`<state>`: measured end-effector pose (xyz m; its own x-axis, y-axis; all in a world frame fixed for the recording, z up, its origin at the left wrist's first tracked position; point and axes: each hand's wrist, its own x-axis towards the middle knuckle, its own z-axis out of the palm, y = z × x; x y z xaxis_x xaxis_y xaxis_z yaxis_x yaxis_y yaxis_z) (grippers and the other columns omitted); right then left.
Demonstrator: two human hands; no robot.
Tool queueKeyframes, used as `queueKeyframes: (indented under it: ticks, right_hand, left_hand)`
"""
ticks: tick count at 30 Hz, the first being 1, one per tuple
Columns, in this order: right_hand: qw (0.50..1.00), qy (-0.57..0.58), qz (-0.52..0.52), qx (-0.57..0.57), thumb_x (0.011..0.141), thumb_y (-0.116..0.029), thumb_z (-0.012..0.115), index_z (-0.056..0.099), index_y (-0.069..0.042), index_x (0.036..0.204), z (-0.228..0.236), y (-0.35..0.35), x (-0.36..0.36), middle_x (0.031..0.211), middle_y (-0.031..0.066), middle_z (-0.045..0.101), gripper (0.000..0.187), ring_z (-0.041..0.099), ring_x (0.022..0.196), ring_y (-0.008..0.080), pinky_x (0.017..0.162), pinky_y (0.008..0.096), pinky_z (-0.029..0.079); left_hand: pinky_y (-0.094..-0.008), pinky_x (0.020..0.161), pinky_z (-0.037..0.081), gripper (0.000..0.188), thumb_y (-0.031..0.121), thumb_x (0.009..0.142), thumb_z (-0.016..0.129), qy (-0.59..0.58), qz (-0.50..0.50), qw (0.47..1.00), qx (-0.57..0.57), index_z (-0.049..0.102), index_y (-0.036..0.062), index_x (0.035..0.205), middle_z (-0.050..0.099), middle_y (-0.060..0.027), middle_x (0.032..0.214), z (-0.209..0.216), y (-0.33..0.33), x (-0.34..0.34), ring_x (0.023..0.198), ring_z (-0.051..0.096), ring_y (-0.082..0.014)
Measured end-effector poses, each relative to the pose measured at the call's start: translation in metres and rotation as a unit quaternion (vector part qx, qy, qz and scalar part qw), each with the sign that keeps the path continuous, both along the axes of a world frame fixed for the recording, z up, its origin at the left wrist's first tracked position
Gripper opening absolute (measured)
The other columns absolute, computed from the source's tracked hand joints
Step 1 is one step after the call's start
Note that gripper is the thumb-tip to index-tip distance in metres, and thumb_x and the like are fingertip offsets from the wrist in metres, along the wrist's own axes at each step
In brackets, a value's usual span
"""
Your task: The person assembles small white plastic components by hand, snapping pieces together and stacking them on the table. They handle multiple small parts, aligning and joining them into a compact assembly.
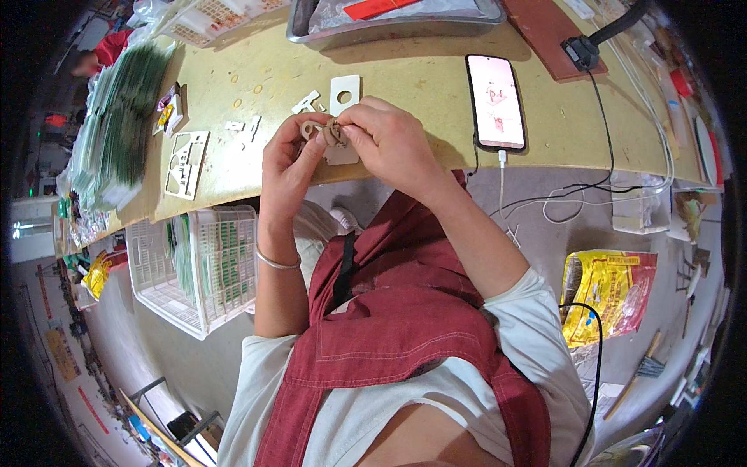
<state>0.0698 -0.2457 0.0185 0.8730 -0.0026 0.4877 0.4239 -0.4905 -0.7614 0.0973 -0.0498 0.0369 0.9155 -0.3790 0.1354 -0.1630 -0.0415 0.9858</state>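
Observation:
Just above the near edge of the table (373, 70), both my hands are closed on a small light-brown figure (333, 134) built of flat pieces with rounded, ring-like ends. My left hand (286, 162) pinches its left side between thumb and fingers. From the right, the fingertips of my right hand (391, 144) press on its top and partly hide it. Beyond my fingers lies a pale flat board (345, 82) with a round hole. A loose pale cut-out (308, 102) is beside it. Further left are small white pieces (235, 126) and a cut-out frame sheet (187, 165).
A phone (496, 101) with a lit screen lies right, its cable hanging over the edge. A metal tray (397, 33) stands at the back. Stacked green-edged sheets (124, 117) fill the left end. A white crate (194, 272) and a yellow bag (611, 300) are below.

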Motion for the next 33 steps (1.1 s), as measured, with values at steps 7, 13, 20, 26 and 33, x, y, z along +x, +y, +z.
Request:
queueKeyframes:
  ticks: [7, 13, 20, 26, 33]
  right_hand:
    - [0.996, -0.042, -0.022, -0.081, 0.094, -0.013, 0.069, 0.071, -0.008, 0.096, 0.005, 0.0, 0.0, 0.092, 0.0117, 0.067, 0.006, 0.072, 0.086, 0.0357, 0.074, 0.0476, 0.059]
    - [0.981, -0.106, -0.034, -0.159, 0.093, -0.009, 0.067, 0.07, -0.007, 0.098, 0.009, 0.0, -0.003, 0.089, 0.0093, 0.066, 0.006, 0.071, 0.082, 0.0316, 0.07, 0.0441, 0.059]
    - [0.98, -0.131, -0.012, -0.147, 0.088, -0.003, 0.072, 0.071, -0.007, 0.128, 0.01, -0.001, 0.0, 0.089, 0.0099, 0.068, 0.04, 0.071, 0.081, 0.0311, 0.069, 0.0427, 0.057]
    - [0.97, -0.122, 0.061, -0.2, 0.089, 0.001, 0.072, 0.068, -0.007, 0.13, 0.02, -0.011, 0.007, 0.095, 0.0132, 0.07, 0.042, 0.072, 0.083, 0.0342, 0.07, 0.0443, 0.057]
    - [0.976, -0.076, 0.098, -0.179, 0.09, 0.004, 0.071, 0.07, -0.007, 0.122, 0.029, -0.013, 0.011, 0.096, 0.0156, 0.071, 0.034, 0.073, 0.084, 0.037, 0.071, 0.0448, 0.057]
  left_hand:
    - [-0.0193, 0.068, 0.039, 0.02, 0.008, 0.106, 0.068, -0.054, 0.007, 0.998, 0.032, 0.069, 0.0018, 0.124, 0.062, 0.0076, 0.092, -0.004, -0.002, 0.004, 0.078, 0.048, -0.0015]
    - [-0.0206, 0.065, 0.038, 0.018, 0.007, 0.104, 0.069, -0.083, 0.022, 0.995, 0.056, 0.07, 0.0024, 0.121, 0.056, 0.0077, 0.085, -0.006, 0.0, 0.003, 0.075, 0.044, -0.0026]
    - [-0.0257, 0.064, 0.04, 0.019, 0.008, 0.102, 0.071, -0.083, 0.029, 0.993, 0.078, 0.07, 0.0014, 0.119, 0.052, 0.0027, 0.081, 0.003, -0.002, 0.0, 0.073, 0.044, -0.0071]
    - [-0.036, 0.068, 0.049, 0.024, 0.016, 0.099, 0.074, -0.114, 0.029, 0.986, 0.117, 0.069, -0.0003, 0.116, 0.062, -0.0105, 0.082, 0.014, 0.0, 0.0, 0.073, 0.056, -0.0198]
    - [-0.0321, 0.064, 0.046, 0.023, 0.015, 0.098, 0.078, -0.079, -0.001, 0.996, 0.034, 0.071, 0.0013, 0.116, 0.055, -0.0047, 0.077, -0.006, 0.006, 0.011, 0.07, 0.05, -0.0139]
